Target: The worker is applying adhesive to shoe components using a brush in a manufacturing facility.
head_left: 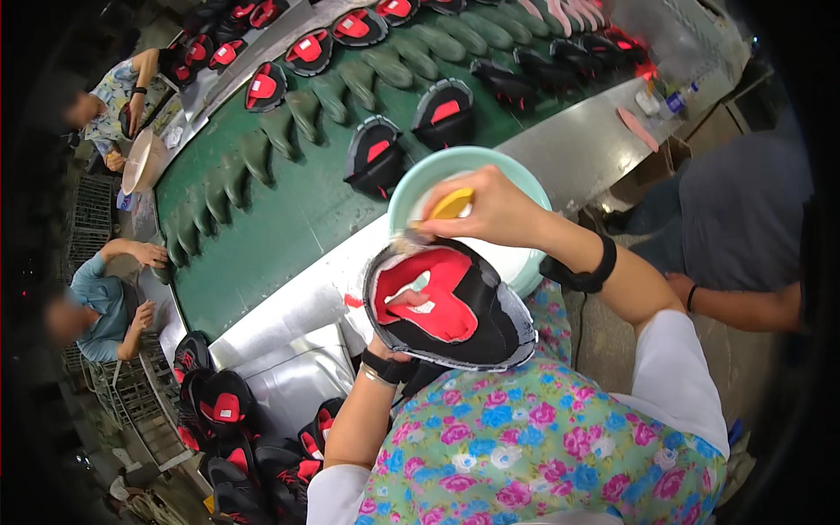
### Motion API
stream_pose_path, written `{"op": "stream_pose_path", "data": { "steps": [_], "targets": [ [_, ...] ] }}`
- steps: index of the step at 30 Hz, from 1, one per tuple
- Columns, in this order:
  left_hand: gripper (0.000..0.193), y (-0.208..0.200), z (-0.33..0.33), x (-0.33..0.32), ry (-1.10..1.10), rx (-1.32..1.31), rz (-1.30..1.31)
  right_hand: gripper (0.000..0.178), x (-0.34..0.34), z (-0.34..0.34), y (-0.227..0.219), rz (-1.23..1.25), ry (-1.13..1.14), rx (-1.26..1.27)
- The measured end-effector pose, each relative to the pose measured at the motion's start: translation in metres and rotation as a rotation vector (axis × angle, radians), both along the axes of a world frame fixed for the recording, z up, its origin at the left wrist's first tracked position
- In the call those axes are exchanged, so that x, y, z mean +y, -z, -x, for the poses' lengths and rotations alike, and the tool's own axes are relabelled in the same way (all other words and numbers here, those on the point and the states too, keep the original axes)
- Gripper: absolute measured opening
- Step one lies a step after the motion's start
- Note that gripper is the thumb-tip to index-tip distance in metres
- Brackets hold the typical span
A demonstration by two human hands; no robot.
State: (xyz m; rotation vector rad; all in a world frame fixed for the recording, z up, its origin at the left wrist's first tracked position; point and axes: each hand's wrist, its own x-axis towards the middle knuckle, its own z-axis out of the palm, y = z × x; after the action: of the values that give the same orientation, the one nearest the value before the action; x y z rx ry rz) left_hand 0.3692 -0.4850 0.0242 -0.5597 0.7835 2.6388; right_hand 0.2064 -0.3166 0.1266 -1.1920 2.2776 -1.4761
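A black shoe upper [494, 322] with a red lining is held in front of me, its pale-edged open underside facing up. My left hand [409, 298] grips it from below and inside; some fingers show through the lining's opening, and the rest is hidden. My right hand [494, 208] is closed around the yellow handle of a brush [452, 204]. The brush's bristles touch or nearly touch the upper's far left rim. Right behind the upper stands a mint-green basin [516, 166] with white liquid in it, partly under my right hand.
Several green shoe lasts [255, 157] and black-red uppers [308, 51] line the green conveyor belt [289, 223]. More black shoes [229, 411] are piled at my left. Two people work across on the left, one beside a pale basin [144, 162]. Another person [735, 210] is close on my right.
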Motion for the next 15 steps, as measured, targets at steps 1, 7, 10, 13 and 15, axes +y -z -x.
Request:
{"op": "stream_pose_path", "data": {
  "steps": [1,7,10,13,15],
  "targets": [
    [0.043,0.001,-0.003,-0.002,-0.031,0.020,0.018,0.024,0.007,0.002,0.004,-0.110,0.030,-0.027],
    [0.042,-0.019,-0.007,-0.033,-0.165,-0.030,0.249,0.027,0.041,-0.007,0.001,-0.264,0.272,-0.381],
    [0.050,-0.022,0.000,-0.084,-0.223,0.151,0.185,0.023,0.044,-0.007,-0.005,-0.090,0.404,-0.496],
    [0.048,0.014,0.015,-0.151,-0.268,0.186,0.398,0.019,0.042,-0.002,-0.003,0.038,0.497,-0.574],
    [0.044,0.059,0.037,-0.182,-0.476,0.198,0.459,0.017,0.037,-0.002,0.003,0.074,0.566,-0.609]
  ]
}}
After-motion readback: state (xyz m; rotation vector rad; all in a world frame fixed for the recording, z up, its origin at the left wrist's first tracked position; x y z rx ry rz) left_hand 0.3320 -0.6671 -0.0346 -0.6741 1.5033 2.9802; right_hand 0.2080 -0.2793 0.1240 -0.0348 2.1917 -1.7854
